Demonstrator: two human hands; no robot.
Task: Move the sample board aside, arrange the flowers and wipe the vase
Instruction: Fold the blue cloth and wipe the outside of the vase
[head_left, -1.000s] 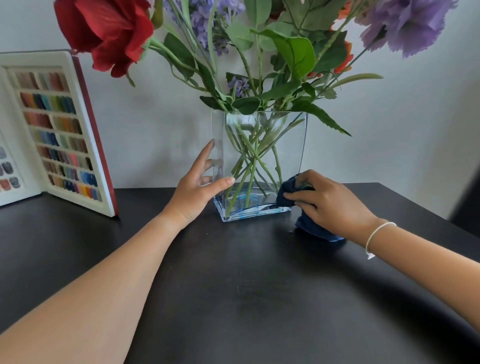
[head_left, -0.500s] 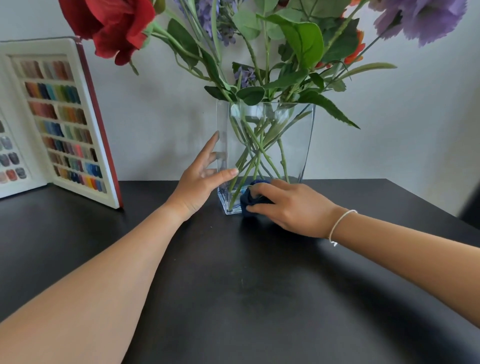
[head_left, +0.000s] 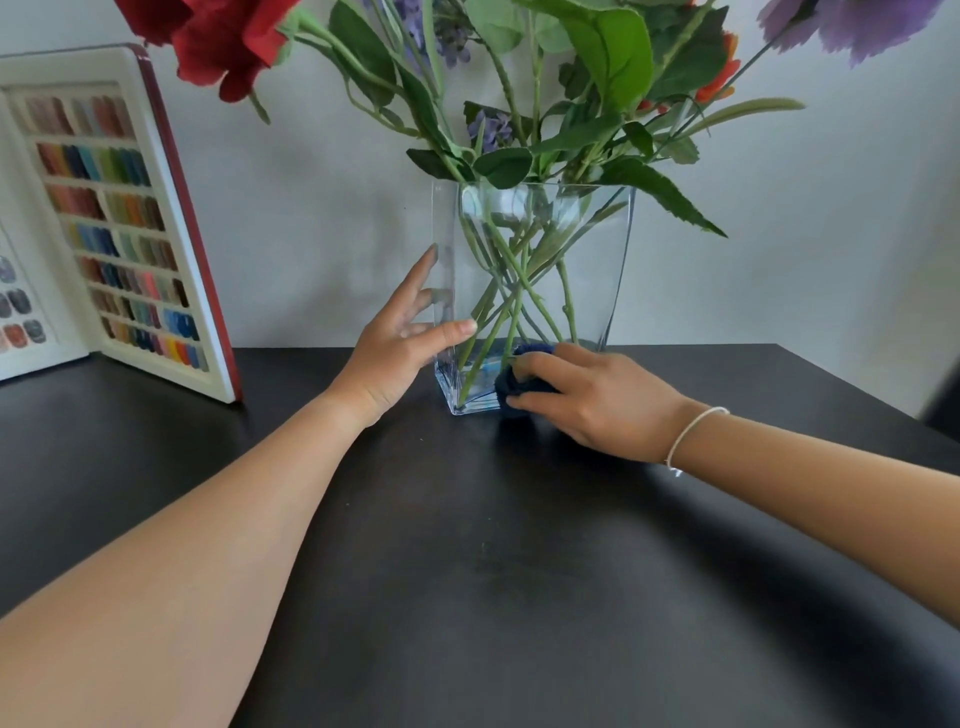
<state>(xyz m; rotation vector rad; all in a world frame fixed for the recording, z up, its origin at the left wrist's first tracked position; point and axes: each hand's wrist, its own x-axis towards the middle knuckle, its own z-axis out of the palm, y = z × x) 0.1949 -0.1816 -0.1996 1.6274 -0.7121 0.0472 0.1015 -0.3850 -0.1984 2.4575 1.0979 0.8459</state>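
A clear square glass vase (head_left: 587, 249) stands at the back of the black table (head_left: 467, 571) and holds red, purple and orange flowers (head_left: 597, 57) with green stems. My left hand (head_left: 400, 343) rests flat against the vase's left side, thumb on its front face. My right hand (head_left: 597, 400) presses a bunched dark blue cloth (head_left: 511, 387) against the lower front of the vase. The sample board (head_left: 124, 228), a white open folder of coloured swatches with a red cover, stands upright at the far left.
A pale wall runs right behind the table. The table's right corner lies at the far right, with a dark object just beyond it. Leaves and blooms overhang the vase on both sides.
My right hand slid the cloth from the vase's right side to its lower front, then shifted slightly right. The left hand has stayed on the vase.
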